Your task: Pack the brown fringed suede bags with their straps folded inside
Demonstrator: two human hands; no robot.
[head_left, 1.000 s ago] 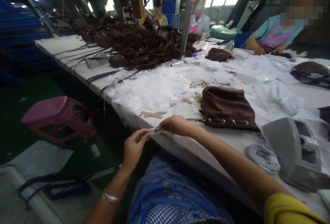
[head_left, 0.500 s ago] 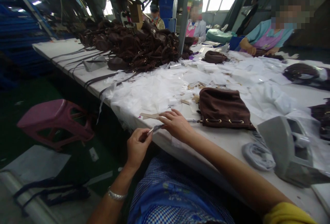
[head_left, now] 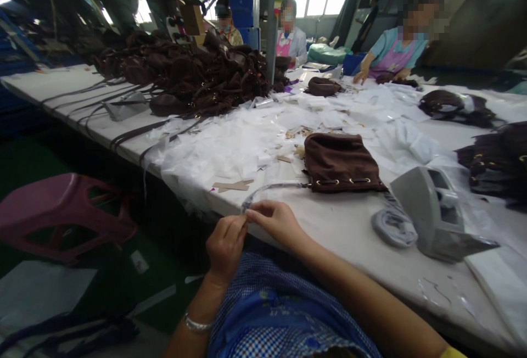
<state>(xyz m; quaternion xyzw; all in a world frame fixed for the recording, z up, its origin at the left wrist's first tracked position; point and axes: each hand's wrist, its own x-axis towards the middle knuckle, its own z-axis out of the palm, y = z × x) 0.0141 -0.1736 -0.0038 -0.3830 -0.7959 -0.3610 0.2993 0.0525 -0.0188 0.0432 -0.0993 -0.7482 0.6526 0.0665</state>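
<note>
A brown drawstring bag with gold eyelets lies on the white table. From its left side a thin strap, apparently covered in clear plastic, curves toward the table's front edge. There my left hand is closed on the strap's end, its fingers curled. My right hand meets it from the right, thumb and fingertips pinched at the same spot. The fingers hide the very end of the strap.
A grey tape dispenser and a wrapped coil lie right of the bag. Loose white plastic and cardboard strips spread leftward. Beyond is a heap of brown bags. A pink stool stands left; co-workers are across the table.
My right hand has come down and left from over the strap to pinch beside my left fingers. My left hand has turned slightly. The whole view has shifted to the right.
</note>
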